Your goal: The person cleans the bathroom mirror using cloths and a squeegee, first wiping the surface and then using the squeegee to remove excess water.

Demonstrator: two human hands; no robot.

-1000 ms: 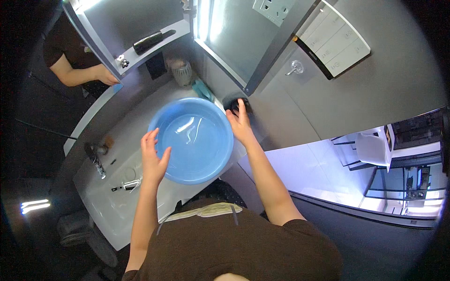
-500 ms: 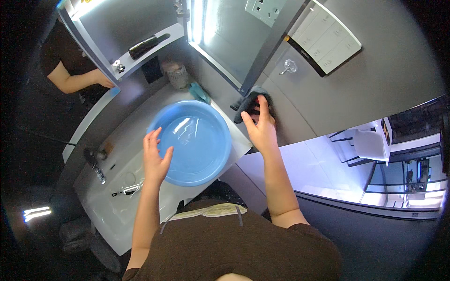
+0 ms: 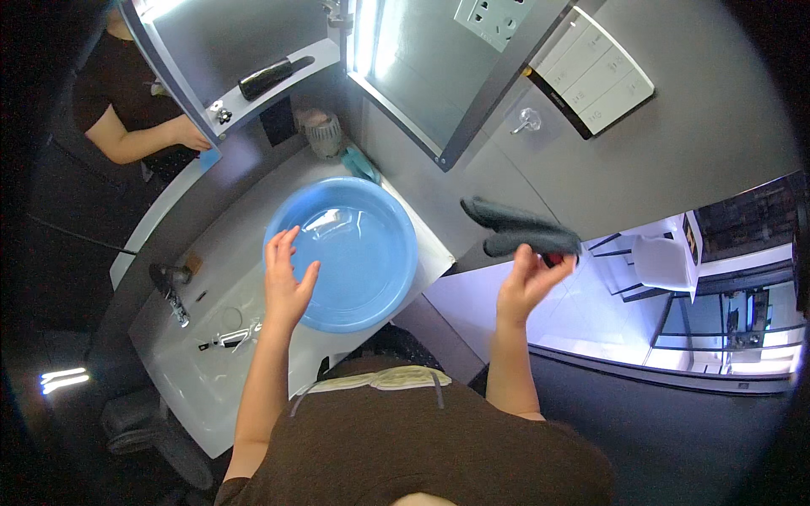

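A dark grey fuzzy cloth item point(image 3: 525, 229) with two long lobes and a small red patch is pinched in my right hand point(image 3: 525, 291). It is held in front of the wall, right of the basin; its exact kind is unclear. My left hand point(image 3: 285, 274) hovers with fingers apart over the left rim of a round blue plastic basin point(image 3: 403, 287), holding nothing. The basin holds clear water that reflects a light, and it rests on the white sink point(image 3: 198, 409).
Left of the basin is a chrome faucet point(image 3: 175, 305), near a clear bottle-like item point(image 3: 238, 336). Behind stand a ribbed cup point(image 3: 324, 137) and a teal cloth point(image 3: 361, 164). An open mirror cabinet door point(image 3: 443, 156) juts out above. A clear hook point(image 3: 526, 121) and white panel point(image 3: 595, 76) are on the wall.
My right hand has taken the grey cloth item from beside the cabinet door's corner and moved it right and nearer to me. My left hand has barely moved.
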